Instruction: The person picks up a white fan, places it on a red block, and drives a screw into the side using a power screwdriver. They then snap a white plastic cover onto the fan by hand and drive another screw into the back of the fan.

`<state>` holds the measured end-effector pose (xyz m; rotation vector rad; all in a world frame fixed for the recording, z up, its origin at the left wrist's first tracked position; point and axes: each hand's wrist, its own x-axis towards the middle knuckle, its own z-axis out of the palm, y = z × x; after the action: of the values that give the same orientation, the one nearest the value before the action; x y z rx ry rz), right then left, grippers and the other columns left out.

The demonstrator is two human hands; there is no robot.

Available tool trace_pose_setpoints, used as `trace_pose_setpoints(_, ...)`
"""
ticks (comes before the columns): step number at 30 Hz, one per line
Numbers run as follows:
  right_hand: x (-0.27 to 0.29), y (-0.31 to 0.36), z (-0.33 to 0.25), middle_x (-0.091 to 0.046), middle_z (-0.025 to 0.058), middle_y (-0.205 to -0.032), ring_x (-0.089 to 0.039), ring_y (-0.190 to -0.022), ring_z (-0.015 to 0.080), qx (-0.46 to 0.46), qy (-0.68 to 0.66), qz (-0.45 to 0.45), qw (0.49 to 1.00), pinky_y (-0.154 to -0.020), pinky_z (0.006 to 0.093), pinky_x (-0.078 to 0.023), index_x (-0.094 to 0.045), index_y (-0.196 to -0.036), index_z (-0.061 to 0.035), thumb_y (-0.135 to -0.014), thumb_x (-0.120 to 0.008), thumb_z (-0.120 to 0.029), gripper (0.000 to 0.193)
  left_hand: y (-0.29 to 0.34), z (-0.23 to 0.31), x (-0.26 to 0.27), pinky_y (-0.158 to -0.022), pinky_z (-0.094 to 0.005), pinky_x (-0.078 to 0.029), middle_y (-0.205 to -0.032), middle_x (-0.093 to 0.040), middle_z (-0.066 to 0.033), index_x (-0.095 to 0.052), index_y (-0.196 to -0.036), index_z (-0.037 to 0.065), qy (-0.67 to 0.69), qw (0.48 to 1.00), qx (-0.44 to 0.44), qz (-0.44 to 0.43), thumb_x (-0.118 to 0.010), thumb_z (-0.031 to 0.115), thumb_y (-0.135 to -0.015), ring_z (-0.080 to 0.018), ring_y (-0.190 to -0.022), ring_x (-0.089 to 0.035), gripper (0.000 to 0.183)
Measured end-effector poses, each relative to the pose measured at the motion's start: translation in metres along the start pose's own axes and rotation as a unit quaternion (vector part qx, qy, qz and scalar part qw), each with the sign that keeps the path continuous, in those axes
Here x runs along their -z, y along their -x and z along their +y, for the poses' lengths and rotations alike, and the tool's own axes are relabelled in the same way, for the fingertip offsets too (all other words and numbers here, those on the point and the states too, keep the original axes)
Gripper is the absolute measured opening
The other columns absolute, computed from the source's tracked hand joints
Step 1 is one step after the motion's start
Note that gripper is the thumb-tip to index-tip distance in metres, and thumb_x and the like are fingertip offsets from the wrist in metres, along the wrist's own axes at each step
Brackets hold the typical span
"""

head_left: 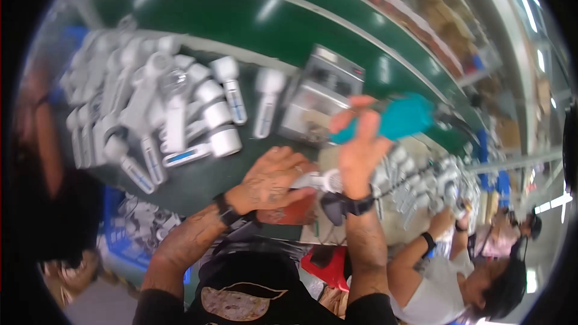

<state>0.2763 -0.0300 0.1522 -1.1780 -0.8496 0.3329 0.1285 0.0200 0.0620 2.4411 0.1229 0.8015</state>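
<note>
My left hand (274, 174) is closed around the pale handle of a small white handheld device (328, 180), above the near edge of the bench. The device's round, vented-looking head points right, toward my right wrist. My right hand (361, 144), smeared by motion, is raised with its fingers around a teal electric screwdriver (409, 114). A dark cord or end piece shows at the tool's far right. Beneath my left hand lies a reddish-orange pad (289, 210), partly hidden. Beyond my hands stands a grey and silver box (325, 96).
Many white handheld devices with blue strips (174, 108) are heaped at the left. Below them is a blue crate (117, 229) of small parts. More white parts (415, 186) lie at the right, where a co-worker in white (442, 283) works. A green conveyor (198, 6) runs behind.
</note>
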Motion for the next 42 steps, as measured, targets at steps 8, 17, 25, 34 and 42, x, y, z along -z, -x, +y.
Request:
trace_pose_setpoints(8,-0.020,-0.011,0.036,-0.056,0.0071,-0.073,-0.057,-0.064,0.0177,0.046,0.088,-0.055,0.994,-0.060,0.0304,-0.046,-0.054,-0.107,0.0007,-0.105,-0.054,-0.036,0.037,0.018,-0.014,-0.001,-0.089,-0.0371,-0.044,-0.104,-0.059,-0.0018,-0.065,-0.122,0.016,-0.012,0.999,0.048,-0.014,-0.072,0.037,-0.083,-0.0226,-0.095,-0.054,0.045)
trace_pose_setpoints(17,-0.011,-0.001,0.062,-0.055,0.0069,-0.071,-0.056,-0.064,0.0178,0.013,0.004,-0.053,0.999,-0.059,0.0308,-0.046,-0.054,-0.101,-0.0006,-0.105,-0.055,-0.032,0.032,0.017,-0.012,-0.001,-0.088,-0.0374,-0.044,-0.105,-0.058,-0.0026,-0.065,-0.123,0.015,-0.013,0.998,0.049,-0.042,-0.068,0.033,-0.084,-0.0236,-0.096,-0.053,0.042)
trace_pose_setpoints(25,0.022,0.047,0.012,-0.054,0.0087,-0.069,-0.056,-0.063,0.0202,-0.010,-0.047,-0.015,0.999,-0.059,0.0330,-0.046,-0.053,-0.106,0.0016,-0.102,-0.058,-0.045,0.047,0.014,-0.016,-0.001,-0.087,-0.0386,-0.043,-0.107,-0.059,-0.0047,-0.066,-0.124,0.014,-0.021,0.998,0.045,-0.039,-0.066,0.028,-0.090,-0.0249,-0.097,-0.053,0.037)
trace_pose_setpoints(34,0.039,0.079,0.014,-0.053,0.0085,-0.069,-0.054,-0.061,0.0206,-0.021,0.012,-0.030,0.999,-0.058,0.0353,-0.047,-0.050,-0.110,0.0027,-0.097,-0.062,-0.053,0.059,0.015,-0.012,-0.002,-0.089,-0.0402,-0.042,-0.108,-0.059,-0.0040,-0.066,-0.126,0.013,-0.006,0.994,0.060,-0.086,-0.066,0.028,-0.092,-0.0245,-0.101,-0.053,0.038)
trace_pose_setpoints(42,0.039,0.084,0.026,-0.051,0.0085,-0.069,-0.052,-0.059,0.0199,-0.030,-0.025,-0.042,0.998,-0.057,0.0354,-0.046,-0.049,-0.101,0.0001,-0.099,-0.062,-0.044,0.046,0.012,-0.009,-0.002,-0.093,-0.0421,-0.043,-0.113,-0.057,-0.0058,-0.062,-0.124,0.012,-0.006,0.992,0.072,-0.101,-0.068,0.027,-0.089,-0.0260,-0.105,-0.053,0.039)
